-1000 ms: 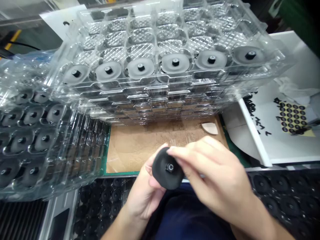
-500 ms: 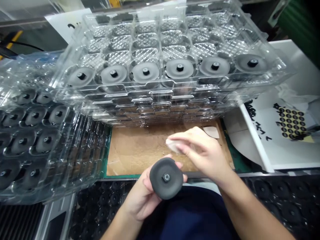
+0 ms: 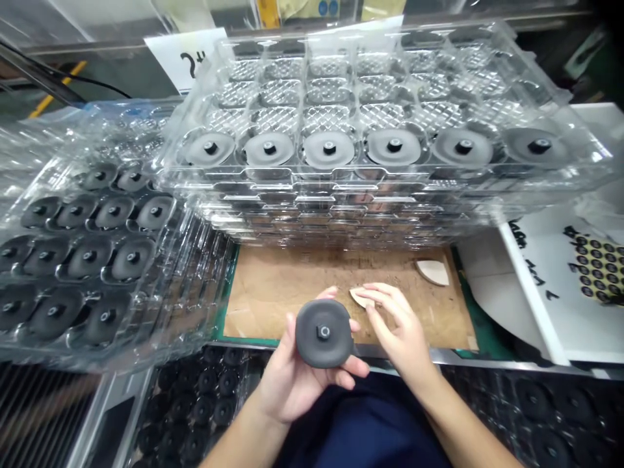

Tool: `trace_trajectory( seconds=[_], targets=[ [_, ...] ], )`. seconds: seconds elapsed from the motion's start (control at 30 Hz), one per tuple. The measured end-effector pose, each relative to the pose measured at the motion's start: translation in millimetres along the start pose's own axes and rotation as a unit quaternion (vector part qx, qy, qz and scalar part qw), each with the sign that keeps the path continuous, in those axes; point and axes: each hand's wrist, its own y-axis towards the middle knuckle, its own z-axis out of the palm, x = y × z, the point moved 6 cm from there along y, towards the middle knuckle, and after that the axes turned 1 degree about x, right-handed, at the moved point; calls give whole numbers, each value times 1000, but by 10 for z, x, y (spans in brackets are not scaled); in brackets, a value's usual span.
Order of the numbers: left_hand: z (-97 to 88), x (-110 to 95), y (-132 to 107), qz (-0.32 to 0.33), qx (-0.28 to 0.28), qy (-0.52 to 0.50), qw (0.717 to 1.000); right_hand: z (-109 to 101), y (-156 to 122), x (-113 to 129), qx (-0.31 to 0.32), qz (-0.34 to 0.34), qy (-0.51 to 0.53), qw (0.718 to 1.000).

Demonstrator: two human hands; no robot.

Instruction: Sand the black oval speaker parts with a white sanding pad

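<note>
A dark grey rounded-square disc (image 3: 312,348) with a short round post at its centre rests in my left hand (image 3: 297,390), its post side facing up. The fingers of that hand wrap around the disc's edge from below. Just to the right, my right hand (image 3: 397,325) pinches a thin pale wedge-shaped pad (image 3: 359,297) between thumb and fingers, above the cardboard sheet (image 3: 283,286). The pad is apart from the disc. A second pale wedge-shaped piece (image 3: 433,272) lies on the cardboard at the right.
A stack of clear plastic trays (image 3: 341,175) stands ahead, with similar discs in its top front row. More trays of discs (image 3: 88,260) stand at left. A white bin (image 3: 546,325) at right holds a sheet of round stickers (image 3: 602,266). Disc-filled trays (image 3: 205,409) sit below the bench edge.
My right hand has lowered the pale pad toward the cardboard. My left hand's fingers have shifted around the disc. The camera view has turned left.
</note>
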Motion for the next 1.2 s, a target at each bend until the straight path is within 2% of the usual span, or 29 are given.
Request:
trace_trajectory(
  seconds=[0.03, 0.07, 0.1, 0.2, 0.27, 0.33, 0.37, 0.43, 0.5, 0.57, 0.77, 0.87, 0.97, 1.03, 1.1, 1.2],
  targets=[
    [-31, -54, -4, 43, -9, 78, 996, 12, 6, 23, 14, 0, 15, 1000],
    [-60, -110, -16, 90, -22, 178, 980, 21, 11, 31, 24, 4, 28, 999],
    [-75, -162, -35, 136, -34, 289, 947, 24, 14, 27, 30, 11, 39, 999],
    [-45, -233, -104, 230, -42, 561, 794, -17, 9, 35, 34, 35, 70, 996],
    [-3, -243, -149, 265, -27, 641, 720, -81, 2, 122, 34, 39, 91, 995],
    [26, -264, -196, 288, -17, 667, 687, -127, 2, 269, 58, 43, 123, 990],
    [31, -278, -218, 294, -15, 669, 682, -123, 5, 349, 88, 52, 146, 984],
    [13, -305, -256, 288, -19, 658, 695, -58, 5, 503, 181, 87, 198, 960],
    [-39, -323, -282, 258, -32, 636, 726, 31, -3, 635, 274, 120, 237, 924],
    [-92, -328, -305, 221, -41, 611, 759, 97, 1, 726, 334, 139, 255, 897],
    [-138, -255, -360, 120, 6, 505, 855, 241, -5, 878, 418, 173, 328, 829],
    [-151, -238, -384, 106, 12, 486, 868, 279, -36, 945, 420, 180, 368, 810],
    [-168, -268, -411, 130, -3, 508, 852, 304, -96, 933, 392, 208, 382, 811],
    [-177, -295, -423, 157, -11, 528, 835, 296, -142, 884, 359, 229, 370, 825],
    [-207, -311, -420, 175, -22, 534, 827, 227, -158, 839, 310, 213, 330, 866],
    [-269, -305, -393, 174, -35, 522, 834, 17, -145, 840, 229, 107, 214, 944]
  ],
)
